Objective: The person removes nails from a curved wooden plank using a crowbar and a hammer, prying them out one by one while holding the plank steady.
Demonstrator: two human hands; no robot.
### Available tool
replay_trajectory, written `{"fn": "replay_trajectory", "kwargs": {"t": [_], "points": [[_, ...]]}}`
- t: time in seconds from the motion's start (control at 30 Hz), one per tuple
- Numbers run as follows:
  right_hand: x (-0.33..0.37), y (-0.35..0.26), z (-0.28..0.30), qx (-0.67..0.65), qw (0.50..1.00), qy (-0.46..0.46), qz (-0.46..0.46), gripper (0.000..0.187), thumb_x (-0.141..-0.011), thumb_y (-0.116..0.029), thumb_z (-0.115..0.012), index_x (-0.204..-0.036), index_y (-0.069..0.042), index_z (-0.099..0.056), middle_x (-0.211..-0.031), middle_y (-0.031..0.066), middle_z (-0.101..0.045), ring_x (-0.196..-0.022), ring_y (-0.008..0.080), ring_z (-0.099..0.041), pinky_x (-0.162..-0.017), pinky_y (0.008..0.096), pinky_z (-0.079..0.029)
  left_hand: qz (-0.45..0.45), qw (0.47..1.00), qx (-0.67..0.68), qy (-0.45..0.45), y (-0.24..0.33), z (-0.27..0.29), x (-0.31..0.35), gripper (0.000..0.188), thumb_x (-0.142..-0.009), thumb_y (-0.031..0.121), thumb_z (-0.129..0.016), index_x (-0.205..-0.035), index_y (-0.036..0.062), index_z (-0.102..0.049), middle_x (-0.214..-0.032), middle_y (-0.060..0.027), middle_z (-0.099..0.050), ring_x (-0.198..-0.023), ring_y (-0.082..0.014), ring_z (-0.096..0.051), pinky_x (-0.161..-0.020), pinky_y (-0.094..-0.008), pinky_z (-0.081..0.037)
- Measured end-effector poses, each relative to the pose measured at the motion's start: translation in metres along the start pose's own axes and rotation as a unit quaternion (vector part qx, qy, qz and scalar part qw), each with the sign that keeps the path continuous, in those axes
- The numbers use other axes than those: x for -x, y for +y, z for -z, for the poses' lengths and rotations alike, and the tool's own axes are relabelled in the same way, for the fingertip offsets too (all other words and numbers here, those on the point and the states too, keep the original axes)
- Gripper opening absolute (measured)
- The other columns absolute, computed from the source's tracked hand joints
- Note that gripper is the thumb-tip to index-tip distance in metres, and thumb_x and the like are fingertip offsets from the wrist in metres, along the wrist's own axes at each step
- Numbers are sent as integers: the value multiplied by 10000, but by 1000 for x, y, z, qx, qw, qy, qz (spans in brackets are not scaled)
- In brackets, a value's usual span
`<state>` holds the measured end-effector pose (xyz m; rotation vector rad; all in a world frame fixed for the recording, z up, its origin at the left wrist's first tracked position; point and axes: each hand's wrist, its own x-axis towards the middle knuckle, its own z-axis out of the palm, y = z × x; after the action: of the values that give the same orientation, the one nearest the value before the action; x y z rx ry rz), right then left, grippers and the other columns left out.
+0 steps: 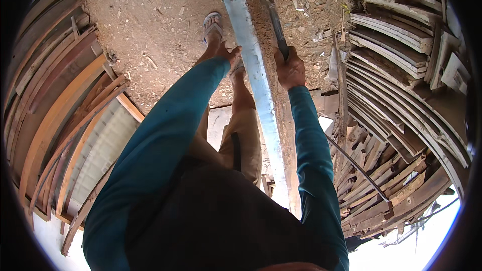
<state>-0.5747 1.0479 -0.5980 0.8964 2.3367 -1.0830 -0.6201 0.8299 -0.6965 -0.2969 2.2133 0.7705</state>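
Observation:
A long pale wooden plank [253, 65] runs away from me across the sawdust floor. My left hand [227, 52] rests open against its left edge. My right hand [290, 69] is closed around the dark handle of a long blade tool [273, 17], which lies along the plank's right side with its blade pointing away from me. One sandalled foot [212, 26] stands just left of the plank, beyond my left hand. Both arms wear teal sleeves.
Stacks of curved wooden slats [55, 95] lean at the left, and more curved slats [401, 75] pile up at the right. Wood chips and sawdust [150, 15] cover the ground. A thin dark rod [356, 165] slants at lower right.

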Motion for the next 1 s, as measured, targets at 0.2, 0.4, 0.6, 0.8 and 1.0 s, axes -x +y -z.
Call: {"fn": "replay_trajectory", "kwargs": {"t": [0.2, 0.4, 0.6, 0.8, 1.0], "points": [[-34, -23, -13, 29, 990, 34, 136, 334, -889, -383, -641, -939, -68, -540, -712, 183, -639, -662, 390, -645, -581, 454, -506, 85, 960, 266, -16, 0, -50, -53, 649, -803, 372, -769, -1257, -3, -497, -1075, -207, -658, -971, -286, -625, -841, -387, -486], [-57, -14, -34, 149, 986, -5, 69, 321, -881, -377, -649, -929, -85, -525, -706, 191, -635, -668, 398, -647, -599, 464, -517, 63, 964, 259, -18, -22, -68, -68, 490, -844, 343, -735, -1170, 18, -564, -1017, -143, -684, -896, -234, -629, -804, -377, -488], [-46, 3, -36, -55, 967, 2, 249, 361, -891, -427, -580, -910, -77, -495, -747, 190, -646, -695, 409, -650, -592, 505, -526, 61, 927, 369, -6, -34, -75, -75, 477, -859, 341, -717, -1170, 15, -559, -1032, -152, -682, -920, -255, -636, -815, -388, -483], [-67, -14, -25, 128, 986, 4, 107, 305, -899, -377, -580, -929, -80, -513, -728, 201, -631, -665, 401, -640, -588, 495, -514, 47, 974, 218, -31, -25, -63, -82, 511, -858, 370, -707, -1185, 11, -547, -1073, -169, -673, -968, -281, -640, -850, -395, -484], [-55, 10, -31, 19, 967, 47, 248, 267, -855, -312, -654, -952, -94, -533, -732, 190, -633, -670, 387, -644, -584, 460, -514, 88, 835, 541, -59, -36, -68, -71, 445, -880, 299, -691, -1176, 4, -537, -1087, -146, -664, -964, -244, -632, -830, -370, -505]]}}
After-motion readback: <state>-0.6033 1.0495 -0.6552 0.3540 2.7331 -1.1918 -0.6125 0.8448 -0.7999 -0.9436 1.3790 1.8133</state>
